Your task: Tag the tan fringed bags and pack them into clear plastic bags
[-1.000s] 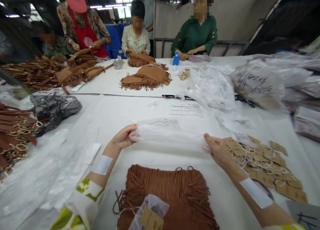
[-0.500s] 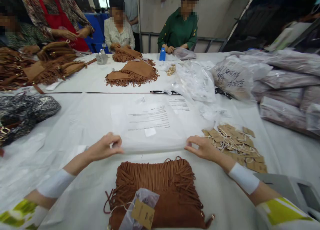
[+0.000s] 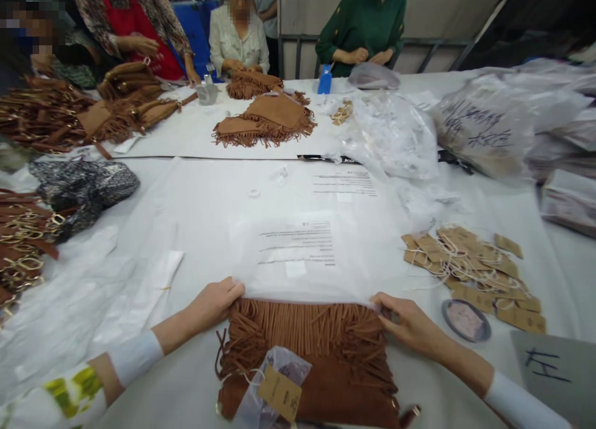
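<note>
A clear plastic bag (image 3: 298, 230) with printed text lies flat on the white table, its near edge stretched between my hands. My left hand (image 3: 218, 298) pinches the bag's left corner; my right hand (image 3: 400, 320) pinches the right one. Right below, a brown fringed handbag (image 3: 344, 385) lies with its fringe meeting the bag's mouth. A cardboard tag (image 3: 279, 393) on a white string and a small translucent pouch (image 3: 254, 401) rest on the handbag.
Loose tags (image 3: 465, 261) are heaped at right, near a round dish (image 3: 465, 321). Plastic packaging (image 3: 391, 131) and wrapped goods (image 3: 484, 131) lie beyond. Straps (image 3: 23, 236) and white plastic (image 3: 60, 311) cover the left. Fringed bags (image 3: 270, 115) lie across the table, where several people stand.
Both hands have drawn the plastic bag's edge toward me, down to the handbag's fringed end. The camera view has tilted downward and shifted left.
</note>
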`<state>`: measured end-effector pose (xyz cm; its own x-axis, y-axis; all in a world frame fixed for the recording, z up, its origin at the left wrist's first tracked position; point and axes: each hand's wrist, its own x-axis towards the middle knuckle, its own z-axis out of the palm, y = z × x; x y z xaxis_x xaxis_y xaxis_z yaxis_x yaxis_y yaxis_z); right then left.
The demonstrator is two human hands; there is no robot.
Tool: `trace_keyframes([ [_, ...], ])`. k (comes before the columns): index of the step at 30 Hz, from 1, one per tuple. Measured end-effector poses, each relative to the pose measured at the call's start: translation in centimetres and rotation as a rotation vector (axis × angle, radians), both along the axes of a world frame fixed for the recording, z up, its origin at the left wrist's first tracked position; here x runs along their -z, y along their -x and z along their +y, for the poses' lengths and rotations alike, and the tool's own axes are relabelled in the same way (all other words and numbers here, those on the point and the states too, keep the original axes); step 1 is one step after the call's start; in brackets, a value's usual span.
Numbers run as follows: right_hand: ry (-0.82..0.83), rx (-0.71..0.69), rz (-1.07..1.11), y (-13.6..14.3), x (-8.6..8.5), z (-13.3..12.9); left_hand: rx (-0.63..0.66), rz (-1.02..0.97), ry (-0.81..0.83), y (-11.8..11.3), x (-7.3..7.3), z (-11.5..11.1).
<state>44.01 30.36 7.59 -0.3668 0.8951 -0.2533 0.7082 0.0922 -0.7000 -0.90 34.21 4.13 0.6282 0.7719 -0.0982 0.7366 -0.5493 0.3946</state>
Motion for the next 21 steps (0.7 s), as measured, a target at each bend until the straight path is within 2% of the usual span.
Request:
trace_keyframes([
  [3,0.133,0.074,0.137,0.5,-1.0,-0.7,-0.197,-0.207,0.236,-0.6,-0.4,-0.8],
  [5,0.271,0.112,0.273,0.6,-1.6,-1.0,-0.291,-0.360,0.519,-0.6,-1.3,-0.9],
  [8,0.417,0.143,0.388,0.4,-2.1,-1.2,-0.310,-0.595,1.009,0.1,-2.7,-0.6],
  [10,0.403,0.150,0.363,0.4,-1.9,-1.1,-0.283,-0.664,1.187,0.8,-3.2,-0.5],
  [11,0.362,0.151,0.331,0.4,-1.7,-1.0,-0.279,-0.653,1.188,1.0,-3.2,-0.5],
  [13,0.252,0.131,0.253,0.6,-1.0,-0.7,-0.295,-0.554,1.017,1.2,-2.9,-0.8],
  [16,0.074,0.111,0.136,1.0,0.4,-0.6,-0.262,-0.380,0.483,0.8,-1.9,-1.6],
  [18,-0.046,0.113,0.083,1.2,1.3,-1.0,-0.187,-0.333,0.211,0.5,-1.1,-2.2],
  [21,-0.207,0.077,0.049,1.2,2.2,-2.1,-0.107,-0.320,0.060,0.6,-0.6,-3.3],
])
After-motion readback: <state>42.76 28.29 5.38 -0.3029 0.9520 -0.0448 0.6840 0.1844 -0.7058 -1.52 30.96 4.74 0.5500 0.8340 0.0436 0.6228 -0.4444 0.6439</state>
